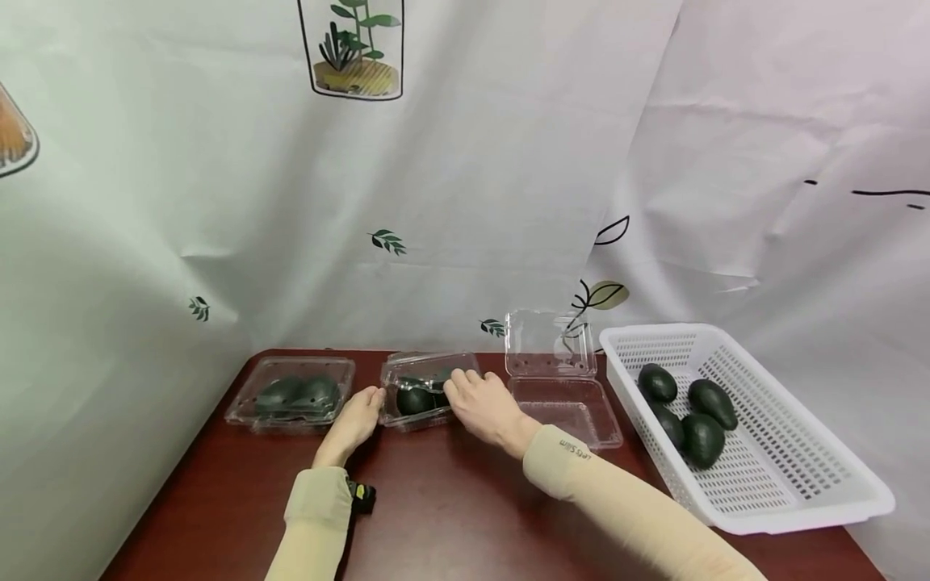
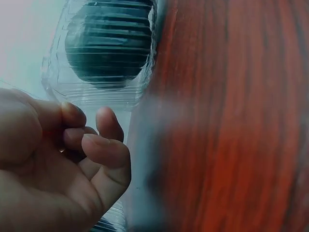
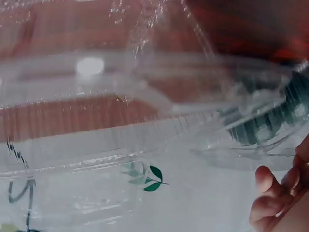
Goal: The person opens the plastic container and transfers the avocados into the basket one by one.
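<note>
lying long side across, the clear box (image 1: pixel 420 378) sits between the right hand (image 1: pixel 485 406), gripping its right end, and the left hand (image 1: pixel 356 420), whose hold i cannot tell.

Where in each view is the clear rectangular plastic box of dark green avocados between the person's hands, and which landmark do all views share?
Head: box, just left of centre, between left hand and right hand.
Left wrist: box at top left, above the left hand.
Right wrist: box at the right edge, cut off, above the right hand.
Shared landmark: reddish-brown wooden table.
</note>
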Demonstrator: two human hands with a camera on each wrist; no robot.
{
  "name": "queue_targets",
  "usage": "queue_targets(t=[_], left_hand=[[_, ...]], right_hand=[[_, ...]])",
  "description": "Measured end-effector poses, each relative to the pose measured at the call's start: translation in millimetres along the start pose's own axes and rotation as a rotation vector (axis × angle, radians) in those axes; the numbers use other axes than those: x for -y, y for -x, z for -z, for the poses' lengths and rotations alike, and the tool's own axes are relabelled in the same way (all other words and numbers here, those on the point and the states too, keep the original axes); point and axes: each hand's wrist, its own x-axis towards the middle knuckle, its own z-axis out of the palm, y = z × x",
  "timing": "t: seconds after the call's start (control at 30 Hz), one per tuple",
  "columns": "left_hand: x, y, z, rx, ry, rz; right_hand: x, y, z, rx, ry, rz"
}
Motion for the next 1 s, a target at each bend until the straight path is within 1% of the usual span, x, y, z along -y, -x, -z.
queue_targets(t=[0.07, 0.17, 0.27, 0.47, 0.6, 0.73, 1.0], left_hand=[[-1.3, -0.6, 1.6, 0.009, 0.0, 0.002], [-2.2, -1.6, 4.0, -0.012, -0.012, 0.0], [-1.4, -2.0, 4.4, -0.031, -0.021, 0.005], [-0.9, -1.9, -1.8, -0.057, -0.028, -0.012], [-1.8, -2.3, -4.3, -0.073, -0.019, 0.004], [-2.5, -3.7, -5.5, -0.082, -0.018, 0.023], [-1.4, -5.7, -5.6, -0.078, -0.055, 0.015]], right_hand=[[-4, -3, 3, -0.022, -0.031, -0.048], [-9, -10, 9, -0.074, -0.086, -0.095], [-11, -15, 12, -0.1, -0.113, -0.091], [-14, -15, 14, -0.104, -0.118, -0.099], [-17, -18, 14, -0.127, -0.127, -0.104], [-23, -23, 14, -0.127, -0.135, -0.111], [-36, -39, 16, -0.111, -0.162, -0.126]])
